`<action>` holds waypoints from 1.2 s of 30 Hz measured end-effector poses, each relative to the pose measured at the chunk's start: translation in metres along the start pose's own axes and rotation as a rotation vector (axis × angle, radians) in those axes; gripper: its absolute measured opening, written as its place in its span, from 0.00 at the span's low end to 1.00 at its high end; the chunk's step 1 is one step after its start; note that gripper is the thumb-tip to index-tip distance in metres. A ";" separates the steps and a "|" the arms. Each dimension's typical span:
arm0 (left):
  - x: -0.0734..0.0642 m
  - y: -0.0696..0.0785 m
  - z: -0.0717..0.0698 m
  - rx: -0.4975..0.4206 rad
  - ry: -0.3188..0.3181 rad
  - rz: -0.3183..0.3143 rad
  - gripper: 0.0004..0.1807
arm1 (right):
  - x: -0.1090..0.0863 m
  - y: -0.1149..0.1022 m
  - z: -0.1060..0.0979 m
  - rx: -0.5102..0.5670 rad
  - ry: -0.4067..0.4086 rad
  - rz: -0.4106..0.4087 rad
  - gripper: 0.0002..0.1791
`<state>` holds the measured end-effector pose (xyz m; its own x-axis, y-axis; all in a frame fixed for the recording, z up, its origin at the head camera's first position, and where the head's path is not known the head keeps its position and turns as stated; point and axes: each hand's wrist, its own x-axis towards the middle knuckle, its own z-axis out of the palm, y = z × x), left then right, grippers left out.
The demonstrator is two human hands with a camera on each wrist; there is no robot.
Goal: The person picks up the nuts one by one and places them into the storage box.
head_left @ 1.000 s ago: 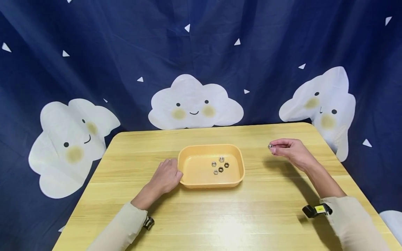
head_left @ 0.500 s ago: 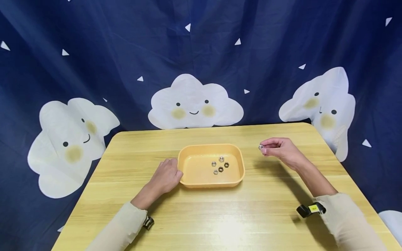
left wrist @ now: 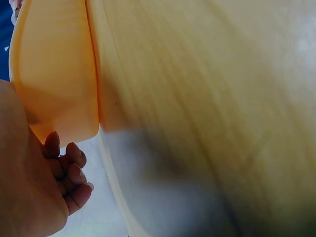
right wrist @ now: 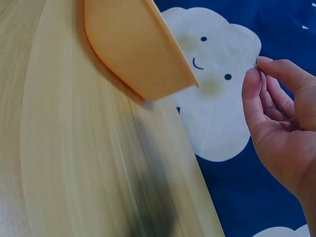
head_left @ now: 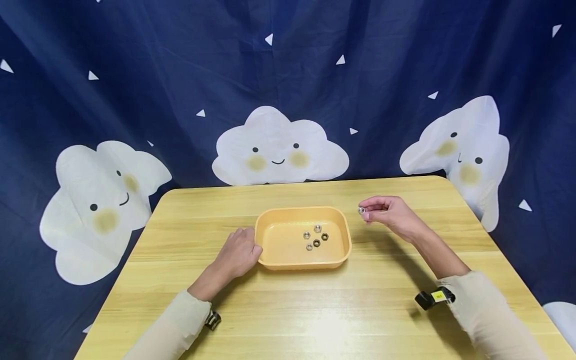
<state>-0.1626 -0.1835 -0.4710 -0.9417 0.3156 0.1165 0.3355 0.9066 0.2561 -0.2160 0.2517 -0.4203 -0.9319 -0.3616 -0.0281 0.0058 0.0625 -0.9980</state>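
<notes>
A shallow yellow-orange plastic tray rests on the table. Several hex nuts, some silver and two darker, lie in its right half. My left hand grips the tray's left end, its fingers curled against the outside; the thumb is hidden in the left wrist view. Just beyond the tray's right rim, my right hand is raised above the table and pinches a silver nut between thumb and fingertips. In the right wrist view the pinched nut is mostly covered by the fingertips.
The light wood-grain table has rounded far corners. Behind its far edge hangs a dark blue curtain printed with white smiling clouds. A black wrist camera strap sits on the right forearm.
My right hand has moved left with the pinched nut, from well right of the tray to near its right rim. The left hand, the tray and the nuts in it stay put.
</notes>
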 end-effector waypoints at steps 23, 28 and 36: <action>-0.002 0.004 -0.004 0.009 -0.033 -0.029 0.06 | 0.016 -0.005 0.026 -0.040 -0.049 0.028 0.23; -0.001 0.003 -0.004 0.013 -0.036 -0.027 0.06 | 0.019 -0.002 0.031 -0.044 -0.077 0.020 0.24; -0.001 0.003 -0.004 0.007 -0.042 -0.028 0.06 | 0.023 -0.005 0.040 -0.056 -0.089 0.029 0.23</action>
<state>-0.1606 -0.1818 -0.4660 -0.9510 0.3014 0.0685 0.3088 0.9170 0.2524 -0.2231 0.2053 -0.4182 -0.8958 -0.4397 -0.0645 0.0101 0.1249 -0.9921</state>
